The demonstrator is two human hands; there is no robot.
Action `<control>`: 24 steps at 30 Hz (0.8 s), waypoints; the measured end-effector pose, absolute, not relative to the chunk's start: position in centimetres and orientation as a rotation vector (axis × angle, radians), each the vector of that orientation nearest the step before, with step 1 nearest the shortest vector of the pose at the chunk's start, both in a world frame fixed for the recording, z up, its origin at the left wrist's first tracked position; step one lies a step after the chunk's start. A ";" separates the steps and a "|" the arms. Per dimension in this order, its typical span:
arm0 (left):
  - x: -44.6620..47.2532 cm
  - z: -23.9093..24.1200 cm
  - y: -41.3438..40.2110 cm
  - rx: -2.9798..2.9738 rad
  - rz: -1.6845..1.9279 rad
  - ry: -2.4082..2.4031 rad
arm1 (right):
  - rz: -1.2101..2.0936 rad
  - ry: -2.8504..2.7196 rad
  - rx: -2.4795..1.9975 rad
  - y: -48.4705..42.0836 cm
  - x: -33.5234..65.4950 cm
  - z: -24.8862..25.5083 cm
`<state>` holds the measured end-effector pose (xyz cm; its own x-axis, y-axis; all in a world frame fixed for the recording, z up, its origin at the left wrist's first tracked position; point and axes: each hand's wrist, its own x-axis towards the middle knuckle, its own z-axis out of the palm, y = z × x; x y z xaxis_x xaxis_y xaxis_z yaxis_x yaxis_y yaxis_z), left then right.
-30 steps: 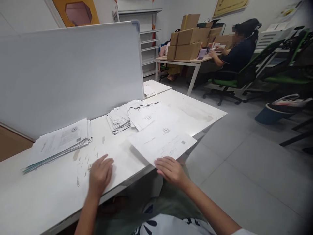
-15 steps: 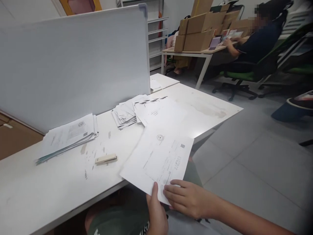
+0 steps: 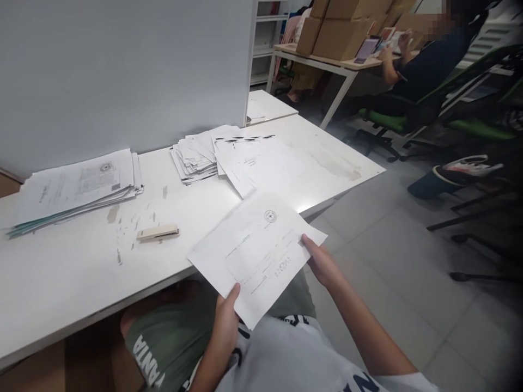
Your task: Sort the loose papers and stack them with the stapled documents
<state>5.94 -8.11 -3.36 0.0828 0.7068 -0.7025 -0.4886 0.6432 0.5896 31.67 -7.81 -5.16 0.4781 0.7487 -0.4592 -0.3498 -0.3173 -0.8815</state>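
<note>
A printed sheet of paper (image 3: 253,256), with a round seal near its far edge, is held tilted over the desk's front edge and my lap. My left hand (image 3: 227,313) grips its near left edge, thumb on top and fingers hidden beneath. At the right edge, my right hand (image 3: 321,258) pinches the paper the same way. Whether it is one sheet or several, I cannot tell. A cream stapler (image 3: 158,232) lies on the desk to the left of the sheet. Beyond the sheet, loose printed papers (image 3: 261,163) overlap on the desk.
On the white desk (image 3: 73,288) are a neat paper stack (image 3: 77,185) at left and a messier pile (image 3: 196,155) by the partition (image 3: 122,71). Another person (image 3: 429,71) sits at a table with cardboard boxes (image 3: 341,38). A blue bin (image 3: 435,182) stands on the floor at right.
My right hand has moved from the sheet's near edge up to its right edge and now grips it there. The sheet has turned and tilted slightly. The camera view has shifted downward.
</note>
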 end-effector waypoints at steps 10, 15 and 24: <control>2.0 -3.7 -7.6 0.187 0.860 1.352 | 1.143 -0.568 -1.527 -6.9 33.9 -3.7; 2.2 -4.1 -7.5 0.366 1.081 1.447 | 1.320 -0.724 -1.645 -7.2 34.0 -2.5; 1.6 -4.5 -6.9 0.701 1.224 1.479 | 1.461 -1.033 -1.633 -8.1 35.2 -1.1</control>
<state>1.63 -6.90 -4.46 -0.2842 0.8943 -0.3456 -0.1718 0.3071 0.9360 35.21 -8.15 -1.13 0.0438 0.9009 -0.4319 0.1063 -0.4341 -0.8946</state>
